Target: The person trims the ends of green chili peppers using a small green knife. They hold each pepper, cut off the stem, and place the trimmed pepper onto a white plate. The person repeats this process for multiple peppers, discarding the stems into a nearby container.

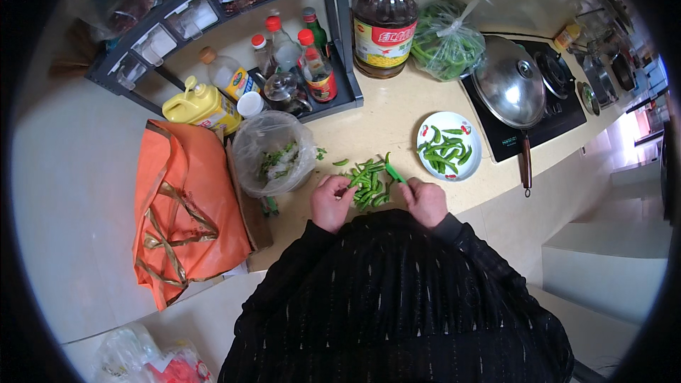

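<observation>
Green chili peppers [367, 183] lie in a loose pile on the pale counter before me. My left hand [331, 203] is at the pile's left edge, thumb and fingertips bent together; whether a pepper is pinched there is hard to see. From the other side, my right hand [428, 203] grips a small flat green tool [395, 173], possibly a paring knife, its far end beside an upright pepper tip. More whole peppers rest in a white plate [474, 165] with red printed motifs, to the right of that hand.
Left stands a bag-lined bin [306, 173] holding green scraps, beside an orange bag [197, 207]. Behind are a seasoning rack [348, 85], a large oil bottle [384, 26] and bagged green vegetables [447, 42]. A lidded wok [508, 88] sits on the black cooktop [564, 122], its handle jutting frontward.
</observation>
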Available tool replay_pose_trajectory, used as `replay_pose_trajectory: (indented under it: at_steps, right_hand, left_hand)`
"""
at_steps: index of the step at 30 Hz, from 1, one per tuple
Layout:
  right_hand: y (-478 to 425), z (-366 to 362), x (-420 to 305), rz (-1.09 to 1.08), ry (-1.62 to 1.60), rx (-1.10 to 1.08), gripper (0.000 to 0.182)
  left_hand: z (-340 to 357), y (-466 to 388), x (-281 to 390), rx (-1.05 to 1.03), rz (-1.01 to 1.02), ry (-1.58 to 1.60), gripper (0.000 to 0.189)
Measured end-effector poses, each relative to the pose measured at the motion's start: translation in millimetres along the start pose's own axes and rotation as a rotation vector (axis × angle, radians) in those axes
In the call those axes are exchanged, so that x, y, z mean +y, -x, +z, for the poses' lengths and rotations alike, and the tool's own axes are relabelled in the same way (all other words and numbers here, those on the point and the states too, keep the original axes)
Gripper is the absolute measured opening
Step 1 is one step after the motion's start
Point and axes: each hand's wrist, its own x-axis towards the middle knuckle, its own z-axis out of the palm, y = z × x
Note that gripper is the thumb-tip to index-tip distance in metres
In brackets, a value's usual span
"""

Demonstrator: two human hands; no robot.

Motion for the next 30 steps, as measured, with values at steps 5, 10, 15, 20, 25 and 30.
replay_pose_trajectory:
  at_steps: [5, 10, 15, 20, 25, 30]
  right_hand:
    - [6.7, -11.8, -11.0, -0.126, -0.395, -0.063, 0.025]
    - [2.1, 0.1, 3.3, 0.035, 0.008, -0.025, 0.033]
    - [5.7, -9.6, -6.3, -0.101, -0.255, -0.071, 0.033]
    - [2.1, 2.8, 18.5, 0.07, 0.001, 0.005, 0.033]
    - [5.0, -12.3, -2.9, -0.049, -0.436, -0.037, 0.02]
    - [6.4, -15.4, -16.0, -0.191, -0.354, -0.091, 0.017]
  left_hand:
    - [-10.4, -1.2, 5.6, 0.026, 0.179, -0.232, 0.013]
    - [-13.9, 1.1, 11.4, 0.044, 0.409, -0.391, 0.014]
    - [-18.0, 1.9, 5.1, 0.051, 0.48, -0.473, 0.015]
    - [-18.8, 4.8, 12.5, 0.067, 0.455, -0.349, 0.017]
    - [-13.4, 0.1, -6.8, 0.091, 0.235, 0.133, 0.019]
    - [-3.4, 8.4, -17.5, 0.082, -0.107, 0.346, 0.02]
